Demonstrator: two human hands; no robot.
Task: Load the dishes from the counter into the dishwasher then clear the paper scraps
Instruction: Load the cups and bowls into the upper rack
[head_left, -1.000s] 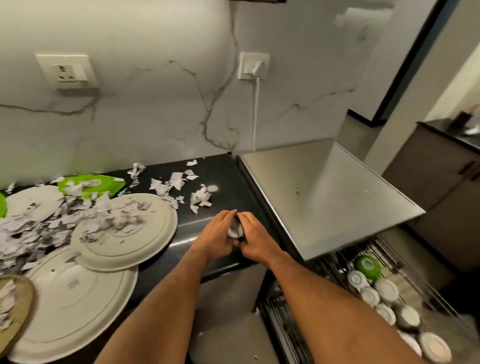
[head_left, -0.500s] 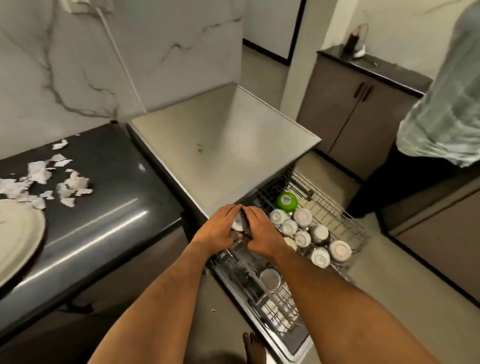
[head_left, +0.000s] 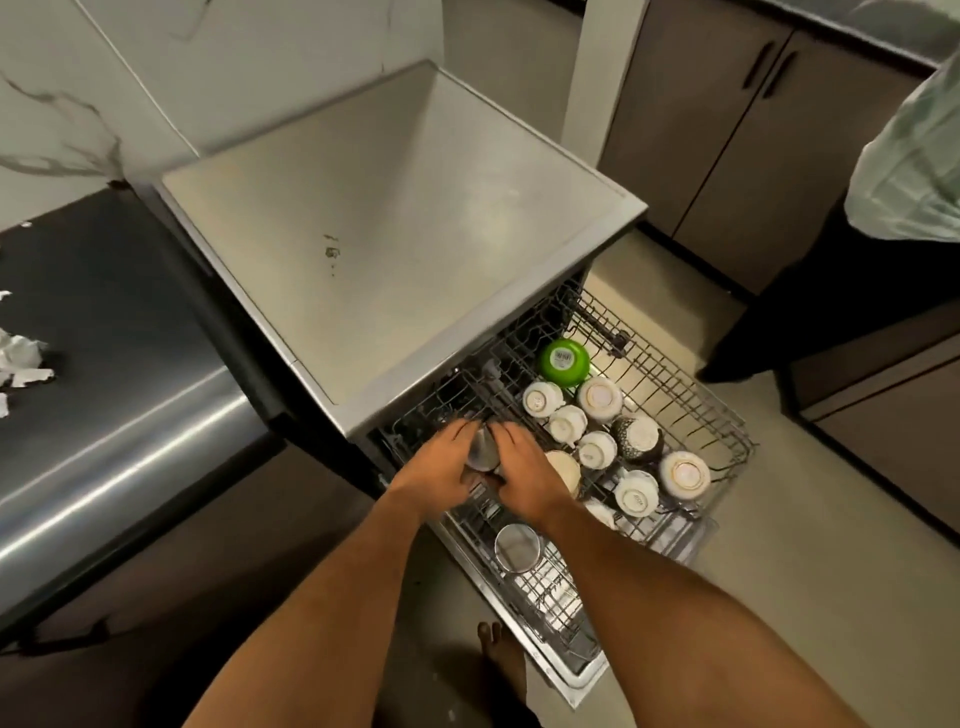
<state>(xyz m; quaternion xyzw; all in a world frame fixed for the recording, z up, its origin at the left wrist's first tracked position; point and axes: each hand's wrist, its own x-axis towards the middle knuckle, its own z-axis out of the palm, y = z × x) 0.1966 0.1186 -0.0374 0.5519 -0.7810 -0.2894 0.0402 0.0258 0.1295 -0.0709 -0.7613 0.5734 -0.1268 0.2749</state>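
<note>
While both hands meet over the pulled-out upper rack (head_left: 722, 415) of the dishwasher (head_left: 395, 218), a small steel cup (head_left: 482, 451) sits between them. The left hand (head_left: 441, 470) curls its fingers round the cup's left side; the right hand (head_left: 519, 470) curls round its right side. The cup is held at the rack's near-left corner, just under the front edge of the dishwasher's steel top. Whether the cup touches the rack wires cannot be told.

Upside-down cups and bowls stand in the rack to the right of the hands:
- a green bowl (head_left: 563, 362) at the back;
- several white cups (head_left: 600, 397) in a cluster before it;
- a dark patterned bowl (head_left: 638, 439) among them;
- a white bowl (head_left: 684, 474) near the rack's right edge.

A cream bowl (head_left: 565, 467) lies just beside the right hand. Below the hands, a steel tumbler (head_left: 517, 547) stands mouth-up in the lower rack (head_left: 545, 613) over the open door.

Left of the dishwasher runs the dark counter (head_left: 104, 322); white paper scraps (head_left: 21, 358) lie at its far-left edge. A bare foot (head_left: 501, 660) shows on the floor between the forearms. A second person in a pale green top (head_left: 914, 171) stands at the right edge, beside brown cabinets (head_left: 727, 130).
</note>
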